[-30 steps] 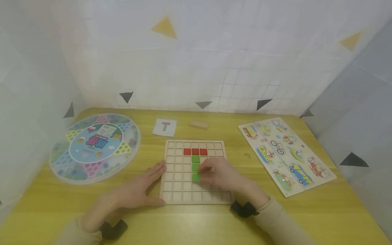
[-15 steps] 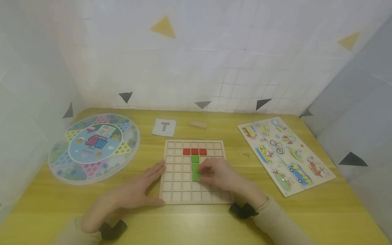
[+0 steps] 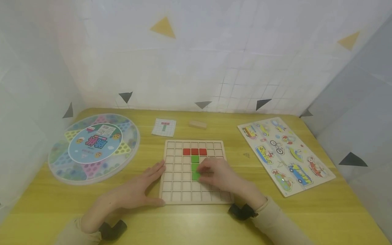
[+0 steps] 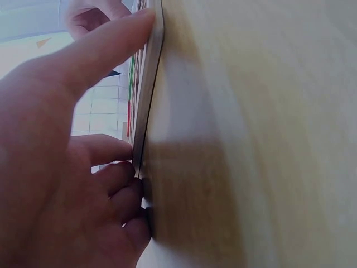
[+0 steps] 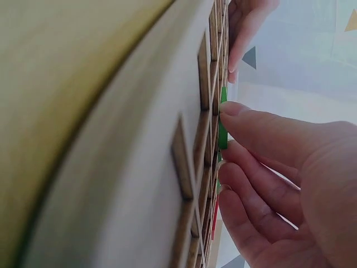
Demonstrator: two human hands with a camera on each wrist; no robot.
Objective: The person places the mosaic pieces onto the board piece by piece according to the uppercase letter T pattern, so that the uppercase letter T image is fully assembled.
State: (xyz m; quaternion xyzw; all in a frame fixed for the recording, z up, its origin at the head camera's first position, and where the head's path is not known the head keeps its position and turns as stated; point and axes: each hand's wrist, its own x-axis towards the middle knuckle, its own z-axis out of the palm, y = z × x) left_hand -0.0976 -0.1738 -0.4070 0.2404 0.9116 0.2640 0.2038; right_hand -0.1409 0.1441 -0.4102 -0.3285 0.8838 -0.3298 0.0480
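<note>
A wooden grid board point(image 3: 177, 186) lies on the table, with three red square tiles point(image 3: 194, 151) in a row and a column of three green ones below the middle red. My right hand point(image 3: 222, 175) pinches the lowest green tile point(image 3: 195, 176) between thumb and index finger. In the right wrist view, the thumb sits at the near end of that green tile point(image 5: 222, 129), close against the grid. My left hand point(image 3: 131, 190) rests along the board's left side, fingers extended, the thumb at the near corner. Its thumb point(image 4: 106, 49) touches the board's edge in the left wrist view.
Behind the board lie a paper card point(image 3: 157, 129) with a printed red-and-green T and a small wooden block point(image 3: 198, 124). A round game board point(image 3: 95, 149) is at the left. A vehicle picture puzzle point(image 3: 286, 156) lies at the right. Walls enclose the table's back and sides.
The lowest green tile has shifted slightly away from me, flush with the column, and sits straighter. My right hand stays on it. My left hand has not moved.
</note>
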